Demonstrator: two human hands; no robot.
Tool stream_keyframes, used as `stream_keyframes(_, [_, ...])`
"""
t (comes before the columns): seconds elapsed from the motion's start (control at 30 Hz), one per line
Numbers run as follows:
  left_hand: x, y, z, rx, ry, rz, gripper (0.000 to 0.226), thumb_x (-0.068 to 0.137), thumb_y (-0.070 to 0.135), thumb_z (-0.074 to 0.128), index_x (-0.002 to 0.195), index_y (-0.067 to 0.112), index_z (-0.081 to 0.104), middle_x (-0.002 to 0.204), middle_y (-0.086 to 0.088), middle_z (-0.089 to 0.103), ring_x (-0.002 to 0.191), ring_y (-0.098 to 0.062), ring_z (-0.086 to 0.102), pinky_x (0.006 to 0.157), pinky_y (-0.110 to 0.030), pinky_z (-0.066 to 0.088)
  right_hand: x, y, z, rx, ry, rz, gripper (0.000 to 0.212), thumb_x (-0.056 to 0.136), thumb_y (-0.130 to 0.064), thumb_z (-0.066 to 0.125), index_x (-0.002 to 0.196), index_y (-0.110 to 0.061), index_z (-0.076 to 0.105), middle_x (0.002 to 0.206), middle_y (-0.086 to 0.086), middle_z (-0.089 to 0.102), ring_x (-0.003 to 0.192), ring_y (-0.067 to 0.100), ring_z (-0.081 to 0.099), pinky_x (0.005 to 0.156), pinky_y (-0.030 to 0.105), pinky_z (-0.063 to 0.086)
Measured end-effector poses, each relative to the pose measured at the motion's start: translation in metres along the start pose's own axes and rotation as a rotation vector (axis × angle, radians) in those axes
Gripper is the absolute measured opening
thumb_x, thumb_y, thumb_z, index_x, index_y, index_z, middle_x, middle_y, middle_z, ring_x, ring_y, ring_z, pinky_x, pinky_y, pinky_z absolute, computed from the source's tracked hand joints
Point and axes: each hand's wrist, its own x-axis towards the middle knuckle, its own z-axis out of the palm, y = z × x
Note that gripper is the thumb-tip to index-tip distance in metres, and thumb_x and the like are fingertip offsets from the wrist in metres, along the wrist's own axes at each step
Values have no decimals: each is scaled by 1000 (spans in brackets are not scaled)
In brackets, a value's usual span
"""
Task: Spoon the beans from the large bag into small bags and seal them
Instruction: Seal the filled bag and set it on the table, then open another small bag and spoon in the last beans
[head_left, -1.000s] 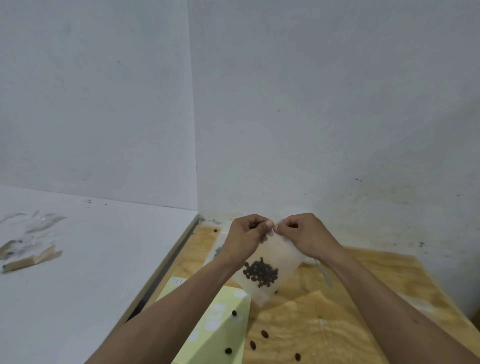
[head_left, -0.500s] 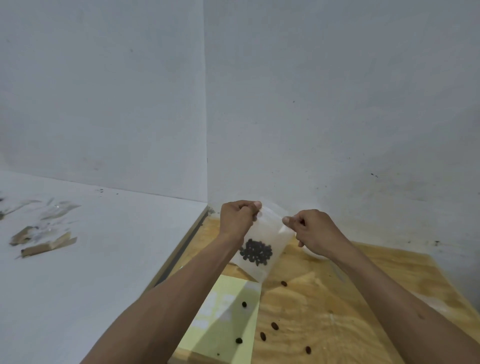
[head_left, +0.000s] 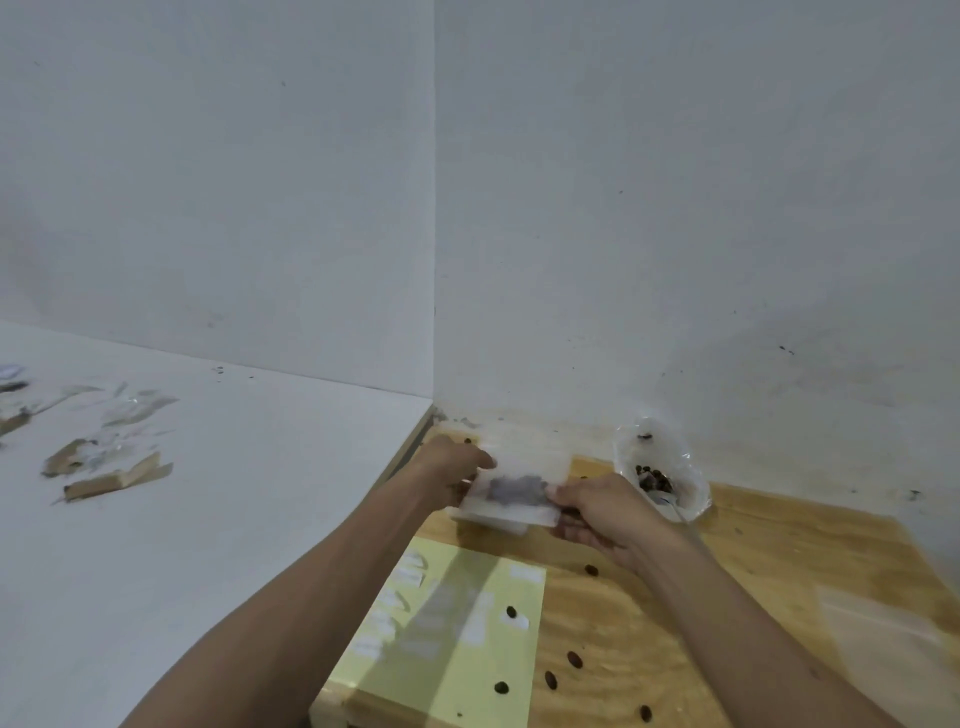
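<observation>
You are lowering the small bag (head_left: 511, 491) toward the wooden table (head_left: 779, 561); half a second ago you were holding it upright in the air by its top edge, and now it is lying nearly flat, low over the table's far left part, close to the wall corner. The bag is blurred with motion, and its beans are showing only as a dark smear in its middle. Your left hand (head_left: 451, 470) is gripping the bag's left end, fingers curled round it. Your right hand (head_left: 605, 512) is holding the bag's right end, fingers curled, though the blur is hiding exactly how they are pinching. Whether the bag is already touching the table is not clear. The move down suggests you are finishing the seal or setting this bag aside. The large bag (head_left: 662, 467) is sitting at the table's far edge against the wall, to the right of your right hand, open, with few beans left and a spoon (head_left: 670, 504) resting in it. Loose beans (head_left: 574, 659) are lying scattered on the table's near part, some on a yellow sheet (head_left: 457, 629) there.
</observation>
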Motion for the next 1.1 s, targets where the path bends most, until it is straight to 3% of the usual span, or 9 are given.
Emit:
stream_keyframes(0.13, [1, -5, -11, 45, 33, 65, 6, 84, -4, 72, 88, -4, 67, 95, -19, 61, 81, -29, 57, 64, -33, 46, 15, 1, 8, -69, 66, 8, 11, 95, 4, 63, 100, 13, 66, 84, 19, 71, 61, 21, 68, 53, 28, 58])
stream_keyframes(0.27, [5, -8, -16, 98, 78, 160, 17, 91, -3, 62, 80, 8, 69, 111, -10, 60, 104, -27, 58, 75, -30, 46, 32, 6, 22, -192, 90, -66, 9, 96, -2, 62, 97, 5, 68, 87, 16, 71, 63, 19, 68, 55, 28, 59])
stream_keyframes(0.37, [14, -21, -13, 225, 149, 226, 21, 93, 5, 64, 112, 5, 72, 128, -6, 63, 121, -25, 57, 94, -31, 46, 51, 19, 26, -478, 189, -126, 19, 96, -18, 66, 91, -1, 72, 85, 14, 74, 71, 25, 72, 73, 41, 63])
stream_keyframes(0.5, [22, -40, -3, 345, 165, 255, 48, 95, 15, 63, 141, 6, 57, 140, -12, 60, 128, -26, 57, 107, -33, 44, 65, 36, 33, -827, 297, -157, 35, 95, -38, 59, 92, -5, 71, 88, 11, 70, 78, 27, 65, 62, 33, 44])
stream_keyframes(0.63, [30, -46, -1, 303, 147, 266, 49, 97, 19, 62, 144, 8, 54, 140, -12, 60, 127, -25, 57, 105, -32, 44, 67, 35, 37, -912, 338, -165, 37, 97, -37, 54, 90, -3, 68, 81, 9, 66, 66, 22, 57, 47, 27, 33])
stream_keyframes(0.8, [32, -47, -3, 288, 145, 278, 49, 96, 22, 65, 142, 9, 57, 137, -13, 62, 125, -24, 59, 103, -33, 45, 58, 28, 34, -842, 324, -190, 40, 98, -36, 52, 82, -1, 65, 76, 10, 65, 62, 22, 55, 51, 29, 35])
stream_keyframes(0.93, [23, -44, -2, 342, 202, 313, 51, 98, 28, 64, 144, 9, 54, 141, -12, 59, 129, -27, 56, 108, -39, 45, 45, 16, 18, -861, 326, -235, 45, 99, -35, 52, 60, -14, 40, 57, -1, 40, 50, 15, 38, 50, 30, 29])
stream_keyframes(1.0, [15, -38, 3, 389, 276, 378, 48, 97, 29, 63, 140, 9, 58, 139, -13, 60, 129, -30, 55, 108, -43, 46, 37, 8, 2, -878, 329, -279, 41, 98, -35, 52, 62, -19, 43, 62, -2, 46, 56, 14, 44, 55, 30, 33])
stream_keyframes(1.1, [2, -26, 22, 447, 357, 500, 41, 94, 29, 63, 129, 10, 66, 127, -15, 67, 122, -34, 57, 103, -44, 47, 18, -3, -29, -912, 384, -320, 21, 97, -37, 53, 87, -22, 64, 78, 0, 59, 80, 18, 57, 63, 26, 40])
